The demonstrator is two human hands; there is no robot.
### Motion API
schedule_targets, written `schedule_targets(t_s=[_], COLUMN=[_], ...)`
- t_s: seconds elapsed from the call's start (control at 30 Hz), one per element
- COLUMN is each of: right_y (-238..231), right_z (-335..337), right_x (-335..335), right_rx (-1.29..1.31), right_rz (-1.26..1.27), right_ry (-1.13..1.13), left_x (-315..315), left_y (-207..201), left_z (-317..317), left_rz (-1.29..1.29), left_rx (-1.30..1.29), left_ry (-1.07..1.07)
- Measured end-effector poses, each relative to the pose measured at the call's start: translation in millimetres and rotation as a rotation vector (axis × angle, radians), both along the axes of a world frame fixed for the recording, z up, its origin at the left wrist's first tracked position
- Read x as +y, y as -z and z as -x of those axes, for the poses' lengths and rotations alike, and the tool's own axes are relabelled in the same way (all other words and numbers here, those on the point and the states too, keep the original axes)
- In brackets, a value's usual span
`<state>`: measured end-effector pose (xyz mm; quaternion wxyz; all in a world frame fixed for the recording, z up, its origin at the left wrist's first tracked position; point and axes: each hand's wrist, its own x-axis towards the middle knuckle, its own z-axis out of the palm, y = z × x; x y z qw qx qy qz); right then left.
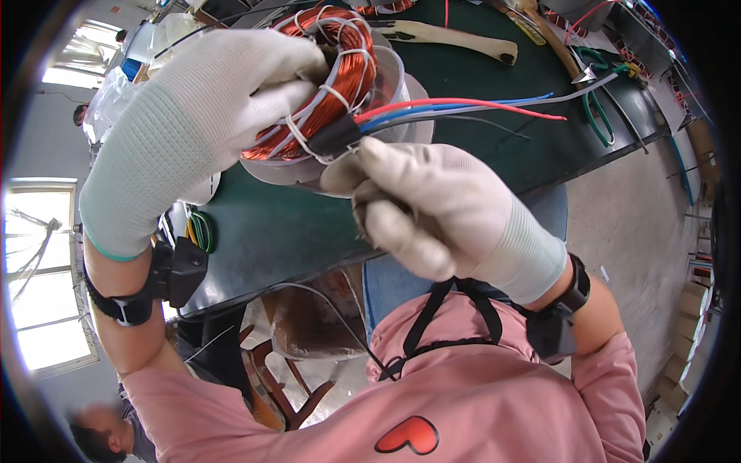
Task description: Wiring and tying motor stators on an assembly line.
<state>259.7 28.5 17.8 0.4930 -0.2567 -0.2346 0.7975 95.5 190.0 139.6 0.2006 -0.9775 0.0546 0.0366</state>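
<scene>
A ring-shaped copper wire coil (360,62), bound at intervals with white cord, is tilted up above the bench. My left hand (216,89), in a white knitted glove, grips its left side with the fingers curled into the middle. Red lead wires (471,103), a blue one and dark grey ones run rightward out of a black sleeve (336,137) on the coil's lower edge. Just below that sleeve, my gloved right hand (444,201) has thumb and fingers pinched on the thin white cord (323,160). Behind the coil stands a clear plastic tub (397,73), partly hidden.
The dark green bench (255,239) spans the view. On it lie a pale wooden stick (455,38), green-handled scissors (593,116) and, at left, a green and yellow wire bundle (202,230). A wooden chair (297,386) stands below the bench; another person (112,432) is at lower left.
</scene>
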Motion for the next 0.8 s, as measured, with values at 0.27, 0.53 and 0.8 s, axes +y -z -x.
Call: schedule_targets(t_s=[0.27, 0.53, 0.8], right_y=[8.2, -19.4, 38.0], right_z=[3.3, -36.3, -102.4], right_x=[14.8, -24.5, -199.2], right_rx=[-1.451, 0.430, -0.796], right_rz=[-0.637, -0.317, -0.332], right_ry=[0.554, 0.148, 0.805], left_x=[8.1, -72.2, -56.0], left_y=[-1.3, -40.2, 39.8], left_z=[-4.6, 20.1, 3.2], left_rz=[0.371, 0.205, 0.314], left_rx=[0.250, -0.730, -0.536], left_ry=[-0.539, -0.246, -0.137])
